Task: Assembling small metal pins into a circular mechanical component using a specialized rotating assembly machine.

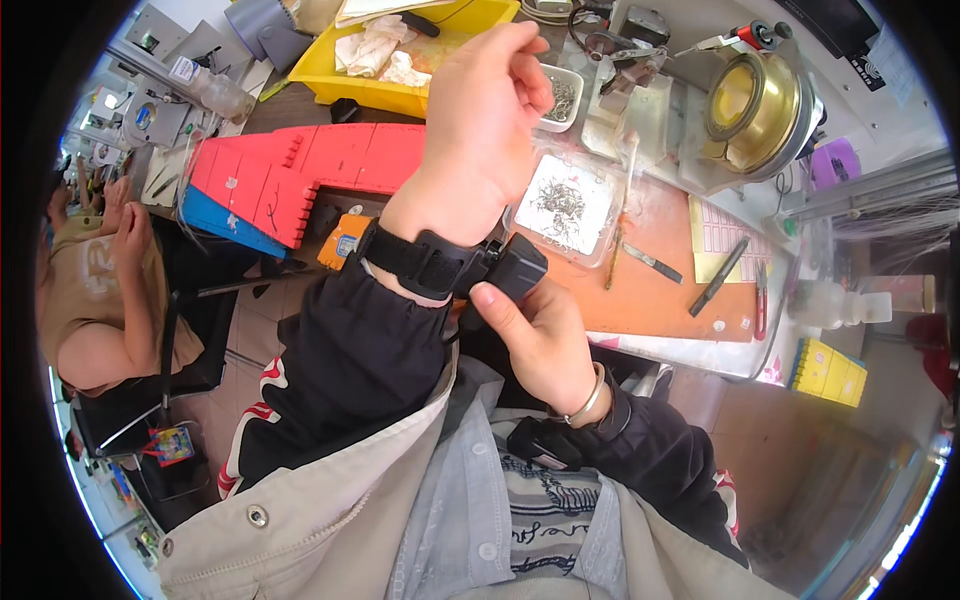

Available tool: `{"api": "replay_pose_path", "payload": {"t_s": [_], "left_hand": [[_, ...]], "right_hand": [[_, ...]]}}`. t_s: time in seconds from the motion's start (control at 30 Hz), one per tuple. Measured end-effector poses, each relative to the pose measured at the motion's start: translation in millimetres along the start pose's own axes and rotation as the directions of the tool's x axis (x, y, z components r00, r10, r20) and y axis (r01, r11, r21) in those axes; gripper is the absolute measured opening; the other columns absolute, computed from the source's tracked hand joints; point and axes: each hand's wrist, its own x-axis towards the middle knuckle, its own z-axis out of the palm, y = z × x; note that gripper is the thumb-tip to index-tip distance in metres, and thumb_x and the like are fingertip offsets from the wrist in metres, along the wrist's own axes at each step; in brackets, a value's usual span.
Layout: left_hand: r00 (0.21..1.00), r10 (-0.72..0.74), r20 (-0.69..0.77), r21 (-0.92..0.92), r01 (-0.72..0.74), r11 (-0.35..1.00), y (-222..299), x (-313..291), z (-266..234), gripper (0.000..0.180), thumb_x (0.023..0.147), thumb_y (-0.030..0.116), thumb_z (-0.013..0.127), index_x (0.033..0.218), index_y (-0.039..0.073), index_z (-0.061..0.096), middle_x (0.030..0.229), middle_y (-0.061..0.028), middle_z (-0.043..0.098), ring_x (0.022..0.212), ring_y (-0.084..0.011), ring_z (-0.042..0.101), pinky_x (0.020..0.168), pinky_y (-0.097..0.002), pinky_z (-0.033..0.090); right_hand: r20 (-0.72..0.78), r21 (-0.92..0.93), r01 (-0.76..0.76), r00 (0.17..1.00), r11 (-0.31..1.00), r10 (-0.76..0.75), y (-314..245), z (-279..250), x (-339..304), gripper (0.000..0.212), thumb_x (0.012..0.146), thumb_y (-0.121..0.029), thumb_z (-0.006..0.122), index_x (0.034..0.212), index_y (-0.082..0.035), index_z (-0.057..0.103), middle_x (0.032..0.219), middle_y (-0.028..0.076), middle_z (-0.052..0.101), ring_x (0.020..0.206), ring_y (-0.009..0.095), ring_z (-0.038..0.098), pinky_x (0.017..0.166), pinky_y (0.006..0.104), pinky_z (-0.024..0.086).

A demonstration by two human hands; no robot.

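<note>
My left hand [485, 130] is raised over the bench with its palm side turned to the right. Its fingers are loosely bent, and nothing shows in them. Round that wrist runs a black strap [412, 262] carrying a small black box-shaped device [517, 266]. My right hand [550, 345] grips this device, its thumb pressed on the near side; the other fingers are mostly hidden behind it. A metal bangle [585, 396] circles my right wrist. Just beyond the device, a clear tray [530, 232] holds many small dark metal pieces [562, 203] on a white surface.
A red plastic bin [350, 155] and a yellow tray [330, 60] with crumpled cloth stand behind my left hand. Tweezers [652, 263], a dark pen-like tool [720, 277] and red-handled tool [761, 310] lie on the orange mat [640, 310]. A brass-coloured wheel [750, 105] stands far right. Another person [125, 280] sits left.
</note>
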Motion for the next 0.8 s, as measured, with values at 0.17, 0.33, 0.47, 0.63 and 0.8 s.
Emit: {"api": "replay_pose_path", "payload": {"t_s": [0.17, 0.33, 0.47, 0.63, 0.8], "left_hand": [[0.939, 0.274, 0.207, 0.570, -0.343, 0.747, -5.1, -19.5, -2.6, 0.017, 0.093, 0.018, 0.069, 0.084, 0.004, 0.064, 0.067, 0.0009, 0.060, 0.059, -0.0083, 0.052, 0.062, -0.0259, 0.043], [0.678, 0.383, 0.627, 0.762, -0.637, -0.120, -6.7, -24.1, -21.5, 0.017, 0.089, 0.015, 0.074, 0.083, 0.002, 0.065, 0.062, -0.0001, 0.061, 0.055, -0.0070, 0.056, 0.052, -0.0276, 0.044], [0.772, 0.448, 0.451, 0.820, -0.557, 0.132, -0.7, -20.8, -11.1, 0.016, 0.092, 0.016, 0.070, 0.080, 0.005, 0.066, 0.063, -0.0003, 0.062, 0.055, -0.0108, 0.057, 0.053, -0.0285, 0.044], [0.988, -0.039, 0.151, 0.227, 0.004, 0.974, 8.4, -16.5, -3.3, 0.014, 0.095, 0.016, 0.065, 0.086, 0.006, 0.063, 0.064, 0.0035, 0.055, 0.059, -0.0107, 0.049, 0.066, -0.0282, 0.042], [0.919, -0.290, 0.268, -0.354, 0.374, 0.857, 12.2, -9.7, -17.4, 0.012, 0.096, 0.016, 0.063, 0.090, 0.008, 0.057, 0.064, 0.0039, 0.044, 0.064, -0.0100, 0.044, 0.074, -0.0295, 0.041]], "right_hand": [[0.036, 0.164, -0.027, 0.999, 0.986, 0.022, -0.1, 5.3, -4.3, 0.037, 0.106, -0.027, 0.055, 0.115, 0.007, 0.062, 0.102, 0.012, 0.072, 0.091, 0.018, 0.068, 0.085, 0.0313, 0.053], [-0.008, 0.297, -0.085, 0.996, 0.951, 0.092, 7.5, 14.9, -7.4, 0.039, 0.106, -0.028, 0.053, 0.117, 0.008, 0.062, 0.102, 0.013, 0.072, 0.092, 0.020, 0.070, 0.086, 0.0318, 0.054], [-0.069, 0.360, 0.008, 0.997, 0.933, 0.018, 13.7, 21.8, -9.1, 0.026, 0.099, -0.017, 0.066, 0.113, 0.005, 0.065, 0.100, 0.006, 0.072, 0.087, 0.010, 0.063, 0.080, 0.0276, 0.052], [-0.086, 0.204, 0.074, 0.995, 0.976, -0.057, 11.4, 22.8, -8.8, 0.026, 0.095, -0.013, 0.072, 0.113, 0.004, 0.066, 0.098, 0.005, 0.073, 0.087, 0.006, 0.062, 0.075, 0.0249, 0.051], [-0.100, 0.100, 0.035, 0.995, 0.994, -0.025, 7.3, 20.9, -12.4, 0.027, 0.089, -0.020, 0.079, 0.097, 0.004, 0.070, 0.080, 0.005, 0.073, 0.072, 0.005, 0.062, 0.064, 0.0254, 0.051]]}}
